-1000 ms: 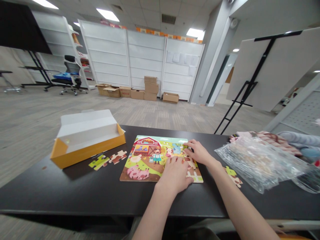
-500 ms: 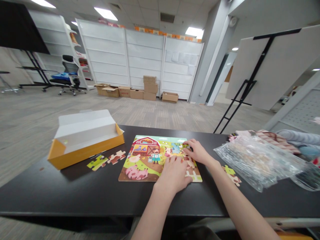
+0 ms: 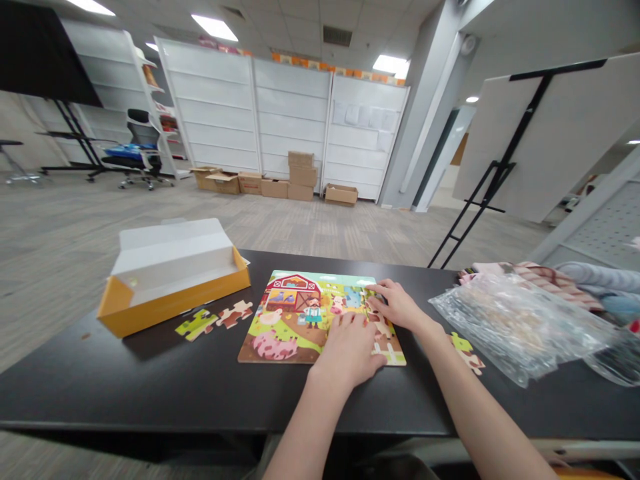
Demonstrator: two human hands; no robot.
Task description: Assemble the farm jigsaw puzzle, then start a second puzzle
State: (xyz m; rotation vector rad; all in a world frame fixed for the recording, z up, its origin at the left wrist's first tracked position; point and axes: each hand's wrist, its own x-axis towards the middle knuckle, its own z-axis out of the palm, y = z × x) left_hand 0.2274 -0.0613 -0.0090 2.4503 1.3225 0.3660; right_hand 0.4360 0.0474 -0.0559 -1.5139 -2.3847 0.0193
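Observation:
A farm-scene jigsaw puzzle (image 3: 275,320) lies flat on the dark table, with a red barn, a farmer, a pink pig and cows. My left hand (image 3: 350,347) rests palm down over its lower middle, fingers spread, hiding part of the picture. At the upper right of the puzzle, my right hand (image 3: 397,307) has its thumb and forefinger around a puzzle piece (image 3: 372,295) against the surface; the fingers partly cover it. Loose puzzle pieces lie left of the board, one green (image 3: 196,325) and one brown and cream (image 3: 234,313). More loose pieces (image 3: 467,352) sit beside my right forearm.
An open yellow box (image 3: 175,310) with a white inside stands at the table's left. Clear plastic bags (image 3: 520,320) and folded cloths (image 3: 555,283) lie at the right. Beyond the table are cardboard boxes (image 3: 301,175), white shelving and a board on a black stand (image 3: 493,180).
The view has shifted very slightly. Both hands keep almost the same places on the puzzle, and the loose pieces have not moved.

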